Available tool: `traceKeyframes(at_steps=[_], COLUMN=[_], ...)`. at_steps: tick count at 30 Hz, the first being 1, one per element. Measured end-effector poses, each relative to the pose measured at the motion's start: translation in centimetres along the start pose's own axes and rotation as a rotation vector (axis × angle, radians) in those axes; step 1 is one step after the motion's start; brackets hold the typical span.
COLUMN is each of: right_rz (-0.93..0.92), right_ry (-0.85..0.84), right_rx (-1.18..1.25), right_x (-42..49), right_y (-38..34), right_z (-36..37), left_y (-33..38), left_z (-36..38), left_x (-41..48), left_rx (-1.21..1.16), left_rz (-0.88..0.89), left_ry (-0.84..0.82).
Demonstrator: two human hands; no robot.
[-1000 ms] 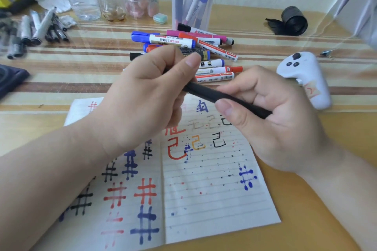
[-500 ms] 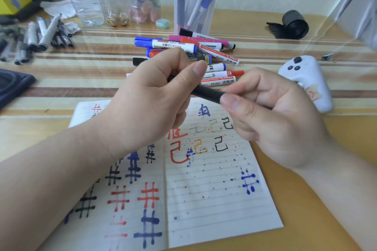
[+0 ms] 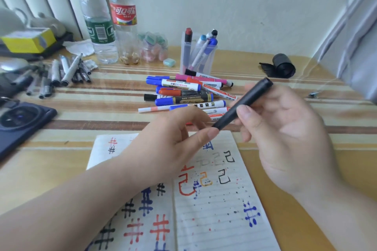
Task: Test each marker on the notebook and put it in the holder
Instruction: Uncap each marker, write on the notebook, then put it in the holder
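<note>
The notebook [image 3: 214,220] lies open at the near edge of the table [image 3: 306,189]. Above it, the right hand [image 3: 285,136] pinches the black marker [image 3: 242,104]. The marker slants: its low end is by the left hand [image 3: 169,144] and its high end points to the far right corner. I cannot tell if the left hand holds anything. Behind is the marker pile [image 3: 183,91], then the holder [image 3: 211,65] by the far edge. There is bare table on the right.

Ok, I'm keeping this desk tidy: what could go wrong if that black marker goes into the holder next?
The right hand holds the black marker by fingertips, off the table, so it could slip and roll. The loose marker pile lies between that hand and the holder; a low reach might scatter it. The holder already has tall markers leaning in it, so a careless drop might tip it.
</note>
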State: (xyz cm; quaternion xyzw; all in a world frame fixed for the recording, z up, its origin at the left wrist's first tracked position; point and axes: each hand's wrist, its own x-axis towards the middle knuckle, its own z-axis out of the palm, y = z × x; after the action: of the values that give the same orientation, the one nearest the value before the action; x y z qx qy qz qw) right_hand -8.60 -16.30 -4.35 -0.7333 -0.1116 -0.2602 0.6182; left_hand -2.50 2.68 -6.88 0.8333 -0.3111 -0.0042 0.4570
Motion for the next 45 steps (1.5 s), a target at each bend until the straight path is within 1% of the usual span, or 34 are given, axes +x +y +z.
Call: traceKeyframes(at_steps=[3,6,9,14,20,22,24,26,27,30,31,32,33,36,37,39,41,45], right_rz=[-0.109,-0.217,-0.293,-0.361,-0.426,-0.44,-0.39,-0.231,-0.167,-0.14,-0.112,-0.066,-0.015,0.131,0.156,0.162,0.139,0.095], right_ry=[-0.035,-0.022,0.091,0.299,0.45,0.463,0.373,0.241,0.207,0.224,0.19,0.111,-0.012,-0.468,-0.578,-0.71,-0.773,-0.79], right_rx=[-0.093,-0.27,-0.385,-0.452,-0.458,-0.483,-0.556,-0.652,-0.683,-0.727,-0.744,-0.765,-0.8,-0.886,-0.924,-1.019,-1.08,-1.147], right_x=[1.5,5.3,10.2,17.0,19.8,20.2,20.5,20.3,20.0,18.0,17.0,16.0,15.1,11.9,11.0,9.6,8.7,8.0], right_y=[-1.4,-2.0,-1.3,1.4,3.0,3.2,3.5,4.0,4.3,4.6,4.5,4.5,4.5,4.0,3.9,3.5,3.3,3.4], right_z=[0.0,0.1,0.9,3.5,5.4,5.6,5.7,5.6,5.4,4.4,4.2,4.1,3.9,3.3,3.0,2.4,1.9,1.5], left_y=[0.0,0.0,0.2,0.2,-0.6,-0.8,-0.9,-0.9,-0.8,-0.7,-0.8,-0.8,-0.9,-1.1,-1.1,-1.1,-0.8,-0.5], left_z=[-0.3,-0.5,-0.5,0.0,-0.1,-0.1,-0.1,-0.2,-0.2,-0.3,-0.4,-0.4,-0.3,-0.2,-0.2,-0.3,-0.4,-0.5], left_x=[-0.2,-0.3,-0.3,-0.4,0.0,0.1,0.1,0.1,0.1,0.1,0.1,0.1,0.2,0.3,0.3,0.3,0.3,0.3], left_rx=[0.07,0.09,0.125,0.236,0.199,0.173,0.148,0.114,0.104,0.105,0.109,0.117,0.128,0.157,0.164,0.178,0.192,0.21], left_rz=[-0.056,-0.06,-0.057,-0.024,-0.026,-0.029,-0.032,-0.033,-0.031,-0.025,-0.034,-0.05,-0.07,-0.126,-0.142,-0.173,-0.196,-0.212], left_ry=[-0.098,-0.123,-0.123,-0.15,-0.118,-0.087,-0.036,0.017,0.044,0.138,0.164,0.179,0.183,0.162,0.157,0.143,0.128,0.117])
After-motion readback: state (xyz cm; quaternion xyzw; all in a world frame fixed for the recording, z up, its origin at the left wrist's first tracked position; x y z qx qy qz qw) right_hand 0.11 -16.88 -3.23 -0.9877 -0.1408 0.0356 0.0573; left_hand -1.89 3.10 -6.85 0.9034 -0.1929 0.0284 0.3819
